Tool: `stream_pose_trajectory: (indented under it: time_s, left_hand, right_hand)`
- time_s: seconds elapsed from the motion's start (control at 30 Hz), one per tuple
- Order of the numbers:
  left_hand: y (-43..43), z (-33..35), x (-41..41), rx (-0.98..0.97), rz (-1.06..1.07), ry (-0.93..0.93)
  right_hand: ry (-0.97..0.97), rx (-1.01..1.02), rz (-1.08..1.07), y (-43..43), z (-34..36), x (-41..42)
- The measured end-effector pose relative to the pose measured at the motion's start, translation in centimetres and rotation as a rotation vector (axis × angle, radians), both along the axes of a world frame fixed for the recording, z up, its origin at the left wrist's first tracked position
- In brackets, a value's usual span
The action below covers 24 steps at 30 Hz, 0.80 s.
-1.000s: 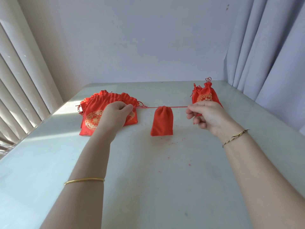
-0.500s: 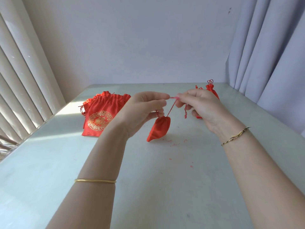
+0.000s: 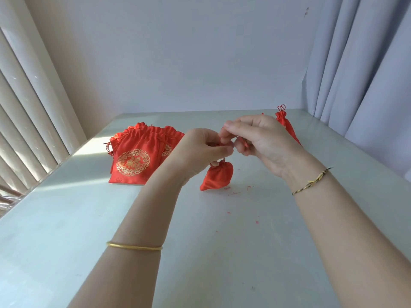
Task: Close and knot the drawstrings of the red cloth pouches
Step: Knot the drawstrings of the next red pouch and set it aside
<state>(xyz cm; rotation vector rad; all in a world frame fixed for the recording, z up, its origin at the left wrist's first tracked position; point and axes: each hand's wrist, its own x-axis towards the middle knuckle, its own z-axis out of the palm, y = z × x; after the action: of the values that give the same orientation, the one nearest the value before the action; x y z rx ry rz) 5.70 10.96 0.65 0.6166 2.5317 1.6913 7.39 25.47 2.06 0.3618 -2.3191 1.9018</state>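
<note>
head view: left hand [image 3: 200, 150] and right hand [image 3: 262, 138] fingers [image 3: 226, 150] pinch the drawstring [image 3: 223, 160] of one small pouch [image 3: 219, 176].

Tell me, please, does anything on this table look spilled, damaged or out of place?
Only small red specks lie scattered on the table beside the pouch, whose strings the left hand and right hand pinch. They look like thread scraps; I cannot tell their source. Nothing looks torn.

Bright daylight from left, wide-angle distortion
</note>
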Motion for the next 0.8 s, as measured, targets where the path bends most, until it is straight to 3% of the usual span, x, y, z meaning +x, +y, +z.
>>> stream_pose_trajectory:
  time_s: [0.2, 0.33, 0.47, 0.8]
  left_hand:
    - [-0.5, 0.0, -0.3, 0.119, 0.042, -0.096]
    - [-0.7, -0.2, -0.6, 0.257, 0.066, -0.147]
    - [-0.8, -0.1, -0.7, 0.334, 0.092, -0.178]
    - [-1.3, 0.0, -0.7, 0.357, 0.103, -0.200]
  right_hand:
    - [-0.069, -0.171, -0.163, 0.3, -0.3, -0.6]
    - [-0.019, -0.040, -0.242, 0.2, -1.0, -0.9]
    - [0.102, 0.164, -0.132, -0.3, -1.0, -0.5]
    - [0.208, 0.242, -0.099, -1.4, -1.6, -0.9]
